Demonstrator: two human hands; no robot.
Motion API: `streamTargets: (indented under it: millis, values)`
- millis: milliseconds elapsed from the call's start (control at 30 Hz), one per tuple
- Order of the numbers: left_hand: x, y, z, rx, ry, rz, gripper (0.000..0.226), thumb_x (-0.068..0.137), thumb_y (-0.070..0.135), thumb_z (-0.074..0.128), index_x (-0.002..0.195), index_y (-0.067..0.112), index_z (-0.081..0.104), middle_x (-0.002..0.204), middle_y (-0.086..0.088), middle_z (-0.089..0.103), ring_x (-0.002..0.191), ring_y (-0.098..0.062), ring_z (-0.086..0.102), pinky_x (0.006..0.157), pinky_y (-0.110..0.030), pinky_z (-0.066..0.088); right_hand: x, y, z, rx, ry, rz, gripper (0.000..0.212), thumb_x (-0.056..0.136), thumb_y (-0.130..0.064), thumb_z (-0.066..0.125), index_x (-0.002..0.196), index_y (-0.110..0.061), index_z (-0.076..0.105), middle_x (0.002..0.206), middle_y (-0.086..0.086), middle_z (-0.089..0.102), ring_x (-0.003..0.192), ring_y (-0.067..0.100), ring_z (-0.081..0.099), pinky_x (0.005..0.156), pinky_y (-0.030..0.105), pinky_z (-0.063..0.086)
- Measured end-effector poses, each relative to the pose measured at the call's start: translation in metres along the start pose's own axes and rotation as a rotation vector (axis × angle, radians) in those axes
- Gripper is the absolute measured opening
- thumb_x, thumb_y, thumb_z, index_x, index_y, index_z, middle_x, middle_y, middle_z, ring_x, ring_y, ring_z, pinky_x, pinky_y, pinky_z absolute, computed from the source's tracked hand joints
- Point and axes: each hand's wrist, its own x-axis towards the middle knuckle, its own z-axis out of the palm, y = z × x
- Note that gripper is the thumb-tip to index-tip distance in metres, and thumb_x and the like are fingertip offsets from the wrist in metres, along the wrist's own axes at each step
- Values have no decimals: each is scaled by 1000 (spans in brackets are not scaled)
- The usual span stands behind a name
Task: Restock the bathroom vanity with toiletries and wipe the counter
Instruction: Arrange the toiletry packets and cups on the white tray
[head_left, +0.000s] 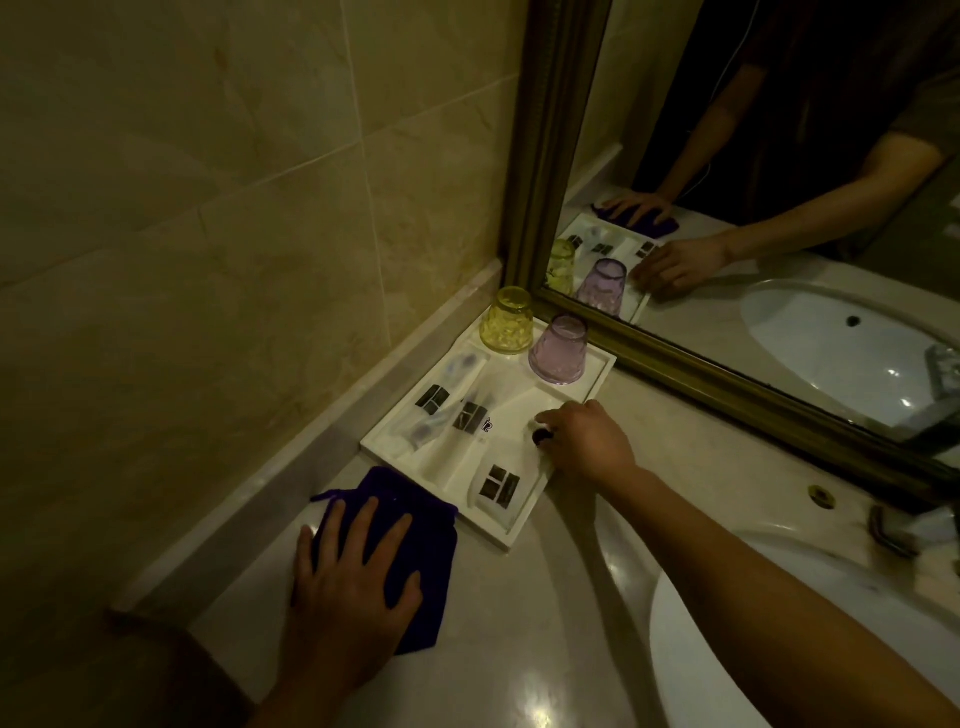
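A white tray (597, 384) sits in the counter's back left corner. It holds several white toiletry packets (470, 415) with dark labels, an upturned yellow glass (508, 321) and an upturned pink glass (560, 349). My right hand (589, 441) reaches over the tray's right side, its fingers closed on a small white bottle with a dark cap (541, 435). My left hand (348, 577) lies flat, fingers spread, on a dark purple cloth (421, 525) on the counter in front of the tray.
The marble counter (519, 649) meets a tiled wall (208, 208) on the left. A framed mirror (727, 182) stands behind. A white sink basin (727, 649) lies at the lower right, with a tap (893, 530) at the right edge.
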Motion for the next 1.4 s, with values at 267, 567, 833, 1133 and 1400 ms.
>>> streamTargets:
  millis: [267,567,833,1133,1400]
  values:
    - [1,4,-5,18,0,-6,64,80,56,46,139,30,53,148,-10,47,140,-38,35,108,-63,30,9,-5,-8,65,-180,-7,40,82,-23,68,120,-31,67,113,3,66,101,23,60,83,39,56]
    - [5,3,-3,37,-27,-26,66,78,59,47,139,34,50,148,-8,47,139,-36,35,107,-63,32,14,7,-2,-106,31,92,33,89,-39,61,117,-23,66,110,6,55,103,26,51,74,35,50]
    - [4,3,-2,50,-25,-31,67,76,59,46,138,34,51,147,-8,47,138,-37,36,108,-63,31,-12,-10,12,60,92,-75,36,89,-50,57,120,-31,62,104,-5,62,98,16,52,66,30,43]
    - [4,2,-1,55,-15,-16,66,78,58,47,139,33,50,149,-8,45,139,-37,34,109,-62,30,-27,-22,15,351,151,239,18,86,-17,62,102,-25,66,91,-2,69,76,15,59,59,25,44]
    - [2,0,1,33,5,6,65,80,57,49,139,31,50,149,-9,45,140,-37,33,109,-62,29,-40,-30,13,102,207,35,34,80,-33,73,110,-25,61,116,-1,56,104,21,51,72,29,47]
